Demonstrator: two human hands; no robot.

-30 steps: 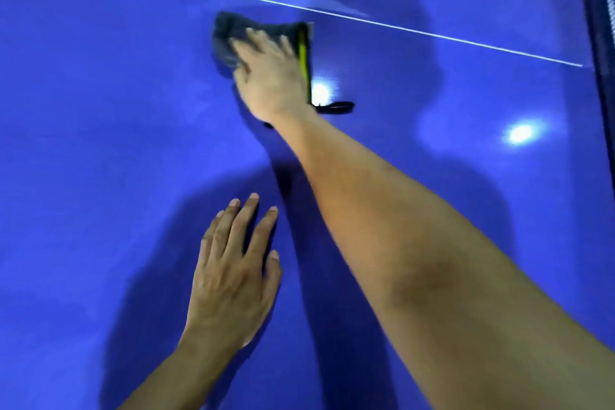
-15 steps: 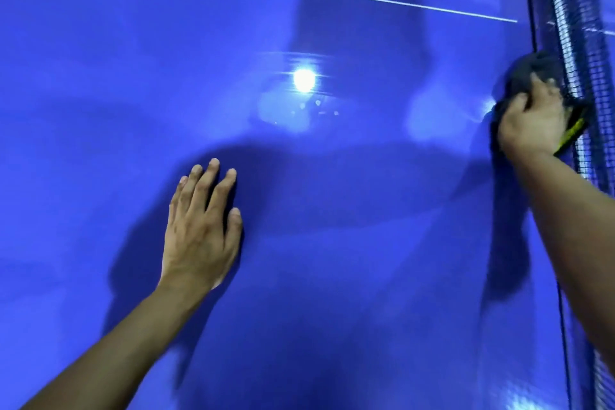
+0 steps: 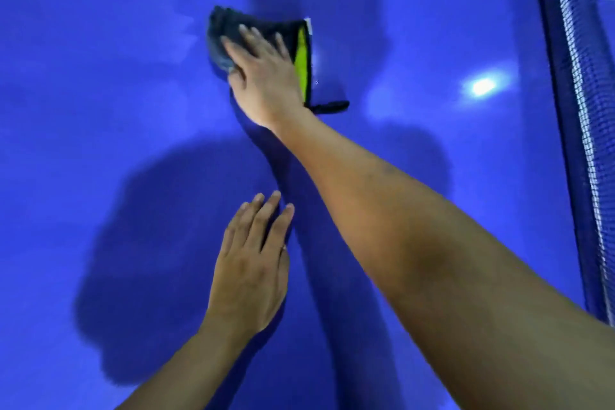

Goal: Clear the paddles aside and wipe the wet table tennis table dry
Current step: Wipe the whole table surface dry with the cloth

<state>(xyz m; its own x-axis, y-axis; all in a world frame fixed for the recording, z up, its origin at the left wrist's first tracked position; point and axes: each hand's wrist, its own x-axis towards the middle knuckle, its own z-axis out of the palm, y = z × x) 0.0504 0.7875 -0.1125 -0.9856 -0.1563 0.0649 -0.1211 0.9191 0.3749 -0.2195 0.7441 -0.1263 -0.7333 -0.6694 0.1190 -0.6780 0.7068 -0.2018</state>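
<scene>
The dark cloth (image 3: pixel 229 33), with a yellow-green strip and a loop at its corner, lies flat on the blue table (image 3: pixel 100 76), well left of the net (image 3: pixel 572 110). The right hand (image 3: pixel 266 83) presses it with straight, spread fingers and grips nothing. The left hand (image 3: pixel 253 263), also left of the net, rests flat and open on the table. Good drying calls for even palm pressure and overlapping strokes toward the net. 1 small white tag on the cloth carries no readable writing.

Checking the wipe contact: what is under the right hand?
A dark cloth with a yellow-green strip lies under the right hand, on the blue table. The table surface beneath the cloth is covered, so whether it is wet cannot be seen.
</scene>
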